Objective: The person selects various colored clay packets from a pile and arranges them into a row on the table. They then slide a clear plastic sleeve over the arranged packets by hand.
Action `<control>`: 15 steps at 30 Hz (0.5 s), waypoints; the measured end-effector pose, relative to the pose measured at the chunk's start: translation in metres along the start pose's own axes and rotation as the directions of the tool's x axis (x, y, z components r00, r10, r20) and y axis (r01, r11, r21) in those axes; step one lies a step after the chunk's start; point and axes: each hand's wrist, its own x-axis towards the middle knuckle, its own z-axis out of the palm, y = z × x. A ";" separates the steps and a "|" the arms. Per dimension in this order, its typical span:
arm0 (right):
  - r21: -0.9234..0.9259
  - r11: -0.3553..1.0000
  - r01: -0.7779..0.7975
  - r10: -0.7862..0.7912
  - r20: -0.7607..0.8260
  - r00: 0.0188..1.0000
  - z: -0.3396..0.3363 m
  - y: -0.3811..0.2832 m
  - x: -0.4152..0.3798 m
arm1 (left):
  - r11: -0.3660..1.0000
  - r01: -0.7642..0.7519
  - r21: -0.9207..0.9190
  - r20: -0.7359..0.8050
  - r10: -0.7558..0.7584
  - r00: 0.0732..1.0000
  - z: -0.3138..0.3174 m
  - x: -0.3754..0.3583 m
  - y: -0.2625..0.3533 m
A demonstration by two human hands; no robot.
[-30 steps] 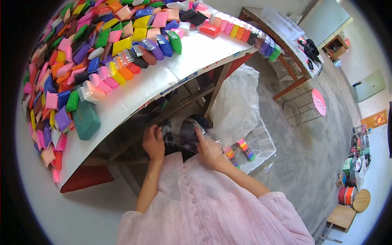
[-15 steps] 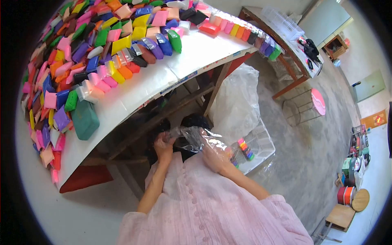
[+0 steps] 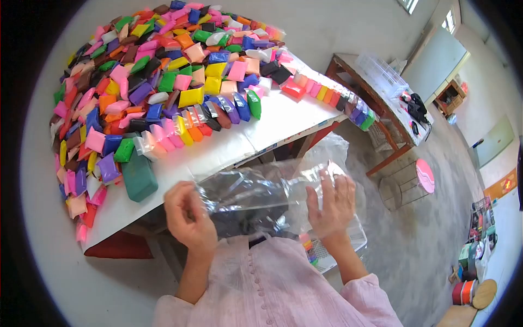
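Note:
A clear plastic bag (image 3: 248, 193) is stretched out flat between my two hands, above my lap and in front of the table edge. The fingers of my left hand (image 3: 189, 215) are curled and pinch its left end. At the other end, my right hand (image 3: 333, 204) has its fingers extended and lies against the film, some of which overlaps the fingertips. On the white table (image 3: 218, 155) just ahead sits a green case (image 3: 140, 179), near a row of clear-wrapped strips of coloured packets (image 3: 182, 131).
A large heap of small coloured packets (image 3: 163, 82) covers the table's far part. Below my right hand stands a white basket (image 3: 357, 237) holding multicoloured strips (image 3: 308, 248). A pink-topped stool (image 3: 425, 176) and a wooden side table (image 3: 392, 122) stand to the right.
Both hands have risen from below the table edge and moved apart, spreading the crumpled bag wide. My right hand's fingers have straightened. The view has tilted upward.

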 end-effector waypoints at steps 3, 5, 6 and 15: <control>0.011 0.997 0.072 -0.072 -0.011 0.997 0.020 -0.017 0.036 | 0.988 0.156 -0.007 -0.038 -0.156 0.987 -0.010 0.024 -0.014; 0.008 0.995 0.104 -0.104 -0.014 0.994 0.043 -0.028 0.050 | 0.966 0.258 -0.012 -0.029 -0.259 0.966 -0.012 0.034 -0.015; 0.024 0.995 0.101 -0.101 0.001 0.995 0.057 -0.031 0.052 | 0.960 0.279 -0.013 -0.025 -0.279 0.960 -0.012 0.037 -0.012; 0.047 0.981 0.187 -0.191 0.105 0.976 0.104 -0.029 0.056 | 0.907 -0.418 0.058 0.352 0.373 0.858 -0.029 -0.067 -0.002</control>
